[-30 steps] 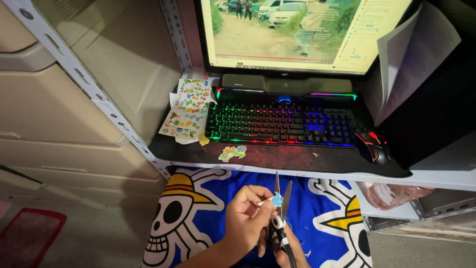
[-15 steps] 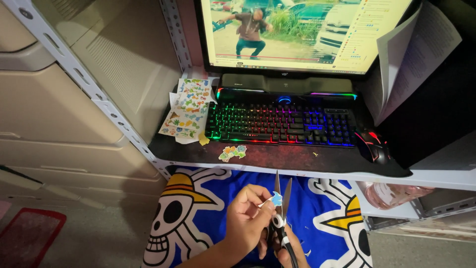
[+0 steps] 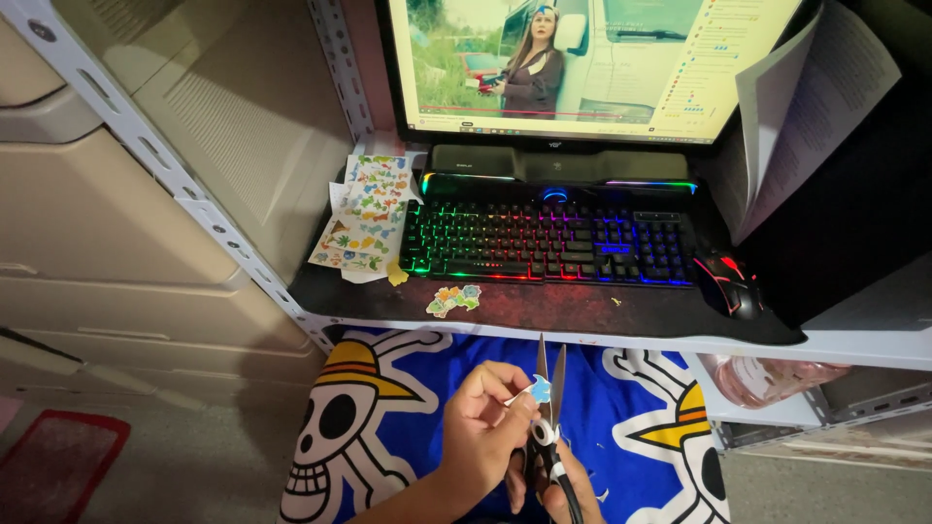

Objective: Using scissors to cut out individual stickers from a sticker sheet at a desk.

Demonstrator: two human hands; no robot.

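My left hand [image 3: 483,427] pinches a small blue sticker cutout [image 3: 537,390] with a white edge, held over my lap. My right hand [image 3: 555,485], low in the view and partly cut off by the frame edge, grips a pair of black-handled scissors [image 3: 547,408]. Their blades point upward, slightly apart, right beside the cutout. Both hands hover above a blue cloth [image 3: 437,388] printed with skulls in straw hats.
A dark desk shelf [image 3: 602,311] carries a rainbow-lit keyboard [image 3: 549,243], a black mouse [image 3: 730,281], sticker sheets [image 3: 364,213] at the left and cut-out stickers [image 3: 452,299] near the front edge. A monitor [image 3: 582,63] plays video. A perforated metal shelf post [image 3: 175,175] runs diagonally at left.
The picture on the monitor has changed. My hands, the scissors and the cutout stay almost where they were.
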